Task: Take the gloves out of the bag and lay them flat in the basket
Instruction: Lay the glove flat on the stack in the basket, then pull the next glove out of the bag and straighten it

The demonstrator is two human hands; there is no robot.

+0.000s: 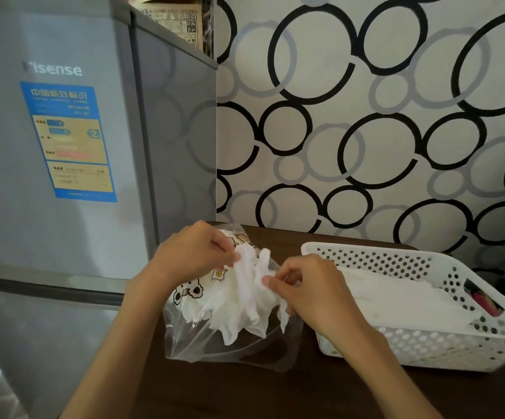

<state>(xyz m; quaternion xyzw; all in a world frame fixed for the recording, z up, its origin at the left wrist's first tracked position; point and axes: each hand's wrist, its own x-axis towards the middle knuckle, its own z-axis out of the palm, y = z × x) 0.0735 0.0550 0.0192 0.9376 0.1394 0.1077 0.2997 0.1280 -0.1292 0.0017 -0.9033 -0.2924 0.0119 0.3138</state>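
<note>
I see the clear plastic bag (215, 343), printed with small cartoon figures, sitting on the dark desk (245, 394) just left of the white perforated basket (426, 349). White gloves (245, 300) bulge out of the bag's open mouth in a crumpled bunch, partly inside it and partly above it. My left hand (190, 255) is on the side of the bag away from the basket, its fingertips pinched closed on the top of the white fabric. My right hand (308, 288) sits between the bag and the basket, thumb and forefinger pinching the fabric together with the bag's edge; I cannot tell which it mainly grips. Inside the basket lies flat white material (402, 300). A grey refrigerator (64, 146) stands beyond the bag, on the side away from the basket.
</note>
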